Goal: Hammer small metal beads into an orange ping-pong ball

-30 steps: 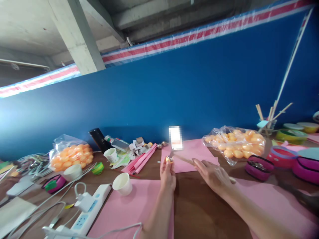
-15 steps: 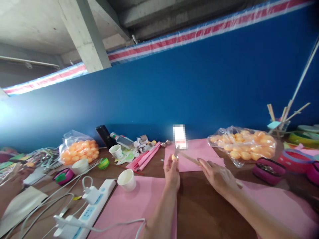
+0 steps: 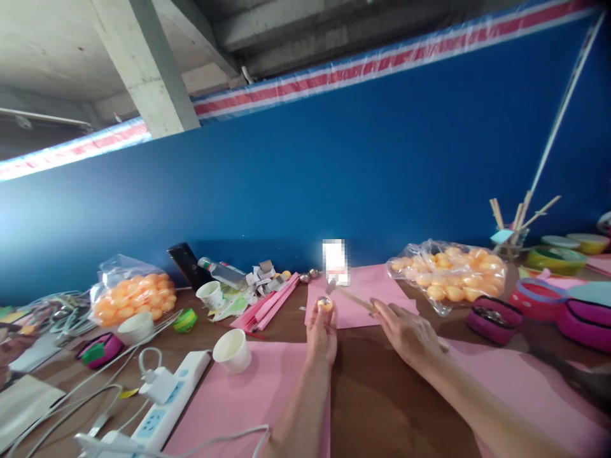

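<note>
Between the raised fingers of my left hand is a small orange ball with a shiny silvery patch on its upper side. My right hand grips a paintbrush by its long pale wooden handle. The brush's dark tip points left, just above the ball and slightly apart from it. Both hands are over the brown table, in front of a pink sheet. A white paper cup stands to the left of my left forearm on another pink sheet.
Bags of orange balls lie at left and right. A power strip with plugs and white cables occupies the near left. Pink pouches and a jar of sticks stand at right. A co-worker's hand shows at far left.
The brush tip has lifted off the ball and moved slightly left. The ball is turned so its silvery patch faces me more. The whole view has shifted a little to the right.
</note>
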A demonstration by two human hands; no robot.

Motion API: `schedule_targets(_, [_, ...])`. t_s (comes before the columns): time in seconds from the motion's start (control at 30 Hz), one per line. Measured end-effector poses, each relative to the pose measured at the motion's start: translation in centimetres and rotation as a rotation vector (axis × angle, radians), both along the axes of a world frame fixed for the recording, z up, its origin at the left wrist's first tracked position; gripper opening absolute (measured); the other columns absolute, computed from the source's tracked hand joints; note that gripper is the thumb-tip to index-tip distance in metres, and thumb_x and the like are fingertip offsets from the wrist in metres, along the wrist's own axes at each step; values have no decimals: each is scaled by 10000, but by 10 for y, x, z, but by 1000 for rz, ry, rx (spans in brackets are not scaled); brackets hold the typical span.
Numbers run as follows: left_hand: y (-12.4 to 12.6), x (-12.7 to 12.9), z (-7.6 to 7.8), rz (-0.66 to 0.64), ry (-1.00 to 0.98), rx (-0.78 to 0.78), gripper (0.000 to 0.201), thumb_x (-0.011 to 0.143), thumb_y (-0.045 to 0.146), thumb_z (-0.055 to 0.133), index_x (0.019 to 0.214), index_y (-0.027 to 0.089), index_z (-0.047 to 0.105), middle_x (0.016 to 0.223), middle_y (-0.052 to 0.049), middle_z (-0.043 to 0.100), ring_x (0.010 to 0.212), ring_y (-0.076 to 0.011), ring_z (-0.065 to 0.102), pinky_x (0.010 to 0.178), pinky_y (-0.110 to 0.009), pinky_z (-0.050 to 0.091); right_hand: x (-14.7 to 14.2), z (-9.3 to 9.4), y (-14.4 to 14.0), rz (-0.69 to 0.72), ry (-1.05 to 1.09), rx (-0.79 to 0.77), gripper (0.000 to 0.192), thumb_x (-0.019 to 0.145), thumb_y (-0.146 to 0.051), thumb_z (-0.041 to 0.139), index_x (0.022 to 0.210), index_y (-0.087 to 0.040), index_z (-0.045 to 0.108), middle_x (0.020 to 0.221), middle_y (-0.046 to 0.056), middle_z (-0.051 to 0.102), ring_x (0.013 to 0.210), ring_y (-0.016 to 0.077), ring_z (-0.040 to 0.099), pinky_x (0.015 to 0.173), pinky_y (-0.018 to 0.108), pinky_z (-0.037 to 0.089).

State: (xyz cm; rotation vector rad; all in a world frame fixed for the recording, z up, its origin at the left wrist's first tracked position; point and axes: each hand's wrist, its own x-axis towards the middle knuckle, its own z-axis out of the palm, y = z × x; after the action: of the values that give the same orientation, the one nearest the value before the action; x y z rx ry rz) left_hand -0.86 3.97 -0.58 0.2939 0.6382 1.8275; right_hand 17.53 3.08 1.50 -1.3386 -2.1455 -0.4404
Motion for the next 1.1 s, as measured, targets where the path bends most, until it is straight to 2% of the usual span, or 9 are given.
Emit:
schedule_targets(0.2, [1, -2, -2, -33, -28, -23, 76, 738, 142, 582, 814, 141, 579, 880, -72, 656, 863, -174, 626, 819, -301, 479, -2, 6, -4, 31, -40, -6, 308, 885, -318, 323, 1123, -252, 506, 711, 21, 622, 594, 114, 569, 442, 201, 269])
schedule_targets(0.33, [0, -1, 0, -7, -42, -24, 43, 762, 144, 548, 785, 129, 581, 873, -82, 657, 871, -179, 624, 819, -300, 482, -4, 7, -6, 34, -2, 4, 310, 884, -313, 323, 1117, -229, 510, 734, 33, 625, 621, 117, 579, 459, 200, 282])
schedule_targets(0.5, [-1, 0, 2, -20, -37, -40, 49, 765, 123, 537, 765, 118, 586, 802, -70, 658, 865, -181, 626, 804, -278, 494, -5, 5, -6, 8, -33, -61, 290, 883, -311, 322, 1094, -267, 515, 705, 16, 618, 584, 117, 572, 436, 205, 255])
schedule_targets(0.63, [0, 0, 1, 2, -42, -31, 42, 766, 121, 539, 784, 124, 576, 860, -83, 656, 878, -186, 623, 811, -290, 496, -5, 3, -5, 7, 2, -51, 308, 885, -314, 315, 1126, -253, 497, 761, 29, 630, 658, 125, 589, 465, 203, 291])
schedule_targets(0.8, [0, 0, 2, -6, -42, -35, 43, 751, 105, 554, 781, 122, 581, 840, -75, 656, 885, -179, 620, 825, -282, 490, -6, 2, -6, -1, -16, -96, 289, 884, -323, 316, 1105, -273, 495, 767, 12, 639, 621, 117, 587, 445, 204, 278])
schedule_targets(0.93, [0, 1, 3, -4, -57, -41, 45, 756, 115, 546, 758, 105, 589, 879, -98, 653, 881, -178, 620, 842, -282, 483, -7, 4, -8, 7, 21, -70, 305, 894, -312, 294, 1133, -251, 474, 807, 28, 641, 680, 126, 598, 471, 204, 300])
schedule_targets(1.1, [-1, 1, 2, -15, -28, -47, 47, 742, 114, 564, 784, 116, 584, 882, -94, 649, 877, -180, 621, 831, -295, 485, -7, 5, -8, 21, -18, -72, 289, 885, -309, 322, 1115, -263, 491, 752, 8, 634, 619, 120, 589, 443, 214, 276])
